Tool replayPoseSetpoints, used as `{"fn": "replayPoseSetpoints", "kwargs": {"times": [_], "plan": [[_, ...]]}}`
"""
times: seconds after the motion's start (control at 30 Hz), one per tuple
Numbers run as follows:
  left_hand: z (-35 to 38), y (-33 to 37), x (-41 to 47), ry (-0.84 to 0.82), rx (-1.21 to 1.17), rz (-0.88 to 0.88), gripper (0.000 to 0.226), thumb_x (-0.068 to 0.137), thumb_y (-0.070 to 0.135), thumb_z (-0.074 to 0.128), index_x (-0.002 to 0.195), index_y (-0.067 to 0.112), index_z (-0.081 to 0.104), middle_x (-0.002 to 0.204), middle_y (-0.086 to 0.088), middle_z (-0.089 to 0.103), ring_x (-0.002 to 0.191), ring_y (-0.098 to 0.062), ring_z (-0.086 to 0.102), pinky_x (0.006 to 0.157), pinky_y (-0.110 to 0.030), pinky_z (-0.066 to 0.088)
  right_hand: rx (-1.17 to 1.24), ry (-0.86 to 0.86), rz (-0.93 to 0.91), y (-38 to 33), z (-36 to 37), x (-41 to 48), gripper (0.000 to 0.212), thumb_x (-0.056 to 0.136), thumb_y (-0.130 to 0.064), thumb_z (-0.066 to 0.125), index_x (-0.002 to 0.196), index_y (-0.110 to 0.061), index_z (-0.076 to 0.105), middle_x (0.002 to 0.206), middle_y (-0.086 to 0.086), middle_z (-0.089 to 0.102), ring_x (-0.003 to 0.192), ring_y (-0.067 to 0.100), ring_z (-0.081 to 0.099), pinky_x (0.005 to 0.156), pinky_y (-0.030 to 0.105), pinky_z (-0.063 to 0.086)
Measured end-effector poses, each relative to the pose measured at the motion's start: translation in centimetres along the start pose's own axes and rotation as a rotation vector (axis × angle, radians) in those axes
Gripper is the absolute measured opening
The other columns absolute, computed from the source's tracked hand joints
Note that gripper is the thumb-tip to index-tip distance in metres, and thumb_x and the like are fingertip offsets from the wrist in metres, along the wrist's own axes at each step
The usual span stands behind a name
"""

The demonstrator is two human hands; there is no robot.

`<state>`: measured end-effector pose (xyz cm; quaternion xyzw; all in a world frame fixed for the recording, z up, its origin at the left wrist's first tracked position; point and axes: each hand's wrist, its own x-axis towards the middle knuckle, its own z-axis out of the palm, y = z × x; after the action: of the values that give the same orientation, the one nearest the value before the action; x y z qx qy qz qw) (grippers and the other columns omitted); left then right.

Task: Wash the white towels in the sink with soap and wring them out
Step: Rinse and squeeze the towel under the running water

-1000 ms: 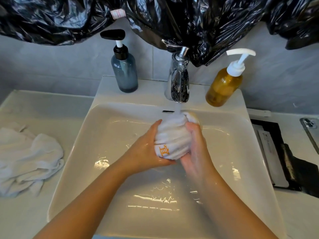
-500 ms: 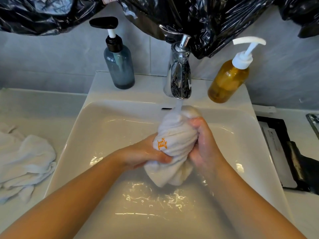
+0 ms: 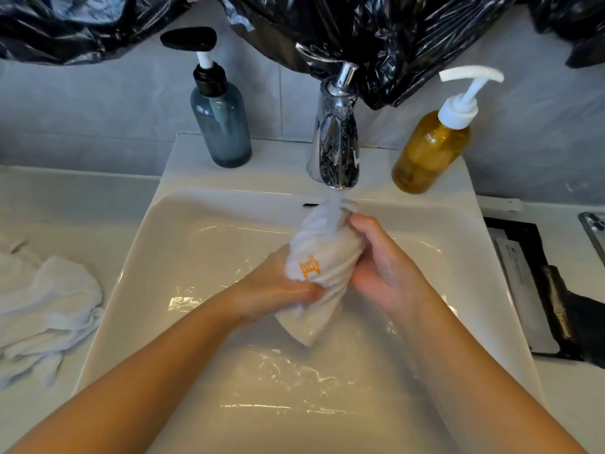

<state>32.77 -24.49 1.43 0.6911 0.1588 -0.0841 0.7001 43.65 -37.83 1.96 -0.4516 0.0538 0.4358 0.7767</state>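
Observation:
A wet white towel [image 3: 322,257] with an orange embroidered mark is bunched upright over the white sink [image 3: 203,231], right under the running chrome tap [image 3: 335,142]. My left hand [image 3: 278,286] grips its lower left side, fingers curled round the cloth. My right hand [image 3: 383,260] grips its upper right side. Water from the tap falls on the towel's top, and its loose tail hangs below my hands. Another white towel [image 3: 45,312] lies crumpled on the counter left of the sink.
A blue-grey pump bottle [image 3: 221,126] stands at the sink's back left, an amber pump bottle [image 3: 432,149] at the back right. Black plastic sheeting [image 3: 360,31] hangs over the wall above. A dark tray [image 3: 537,290] and a phone [image 3: 594,231] lie on the right counter.
The towel has gone from a tight ball to a longer twisted bundle with a tail hanging below. My left hand has slid lower on it; my right hand stays near the top.

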Motion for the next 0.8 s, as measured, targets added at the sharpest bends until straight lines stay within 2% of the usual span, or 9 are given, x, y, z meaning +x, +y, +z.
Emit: {"fn": "replayPoseSetpoints", "kwargs": {"times": [0.1,0.17,0.27,0.33,0.4,0.47,0.6,0.7,0.8], "plan": [[0.9,1.8,-0.7,0.23,0.707,-0.044,0.056,0.065,0.043,0.076,0.108,0.021,0.046,0.092,0.002,0.064,0.088,-0.022,0.066,0.073,-0.037,0.053,-0.023,0.096,-0.007,0.7,0.8,-0.4,0.097,0.061,-0.046,0.088,0.135,0.005,0.052,0.127,0.026,0.063,0.116,0.031,0.065,0.092,0.037,0.057],[1.2,2.2,-1.0,0.305,0.976,0.038,0.061,0.072,0.049,0.074,0.115,0.026,0.037,0.091,0.005,0.06,0.089,-0.029,0.065,0.073,-0.036,0.051,-0.01,0.182,0.0,1.1,1.0,-0.3,0.101,0.054,-0.048,0.088,0.134,0.004,0.055,0.118,0.022,0.069,0.105,0.028,0.07,0.084,0.036,0.059],[-0.3,2.6,-1.0,0.253,0.698,0.074,0.092,0.066,0.04,0.083,0.139,0.04,0.027,0.105,0.003,0.065,0.09,-0.024,0.067,0.08,-0.035,0.054,0.071,0.151,-0.042,1.0,0.9,-0.4,0.069,0.077,-0.032,0.079,0.133,0.003,0.058,0.127,0.025,0.064,0.116,0.035,0.064,0.098,0.043,0.054],[-1.7,2.7,-0.7,0.195,0.582,0.032,0.104,0.058,0.04,0.087,0.143,0.043,0.027,0.113,0.006,0.064,0.096,-0.017,0.066,0.085,-0.031,0.053,0.106,0.109,-0.085,1.4,0.3,-0.3,0.059,0.086,-0.026,0.068,0.134,0.004,0.055,0.132,0.028,0.059,0.123,0.039,0.059,0.107,0.049,0.046],[-1.9,2.9,-0.3,0.09,0.507,0.012,0.09,0.049,0.046,0.08,0.133,0.037,0.047,0.114,0.009,0.068,0.102,-0.012,0.066,0.092,-0.034,0.054,0.125,0.055,-0.136,1.9,-0.6,-0.2,0.046,0.086,-0.024,0.065,0.125,0.001,0.063,0.123,0.023,0.065,0.117,0.037,0.062,0.104,0.047,0.048],[-1.5,2.7,0.2,-0.024,0.389,0.004,0.058,0.052,0.033,0.079,0.108,0.028,0.067,0.1,0.006,0.074,0.094,-0.008,0.069,0.089,-0.035,0.057,0.097,0.052,-0.211,1.9,-0.7,-0.1,0.032,0.077,-0.027,0.07,0.106,-0.012,0.071,0.109,0.017,0.069,0.108,0.032,0.065,0.1,0.047,0.051],[-1.1,1.5,0.9,-0.208,0.062,-0.072,0.035,0.045,0.018,0.078,0.08,0.014,0.074,0.074,-0.004,0.068,0.07,-0.013,0.062,0.065,-0.027,0.052,0.044,0.031,-0.256,1.6,-0.3,0.9,0.044,0.062,-0.022,0.076,0.103,-0.008,0.067,0.126,0.031,0.059,0.121,0.046,0.058,0.102,0.066,0.044],[-0.9,0.4,1.2,-0.23,-0.16,-0.128,0.047,0.037,0.013,0.075,0.084,0.012,0.073,0.079,-0.002,0.07,0.074,-0.014,0.065,0.068,-0.024,0.055,0.198,-0.234,-0.17,1.0,0.6,1.1,0.064,0.057,-0.016,0.082,0.112,-0.003,0.053,0.11,0.023,0.059,0.099,0.034,0.069,0.083,0.043,0.057],[-0.7,0.3,1.2,-0.325,-0.238,-0.194,0.061,0.041,0.011,0.076,0.102,0.011,0.067,0.091,-0.003,0.075,0.083,-0.014,0.071,0.073,-0.026,0.058,0.258,-0.249,-0.127,0.9,0.9,0.9,0.045,0.056,-0.012,0.084,0.094,-0.009,0.061,0.091,0.013,0.07,0.087,0.026,0.072,0.075,0.037,0.058]]}}
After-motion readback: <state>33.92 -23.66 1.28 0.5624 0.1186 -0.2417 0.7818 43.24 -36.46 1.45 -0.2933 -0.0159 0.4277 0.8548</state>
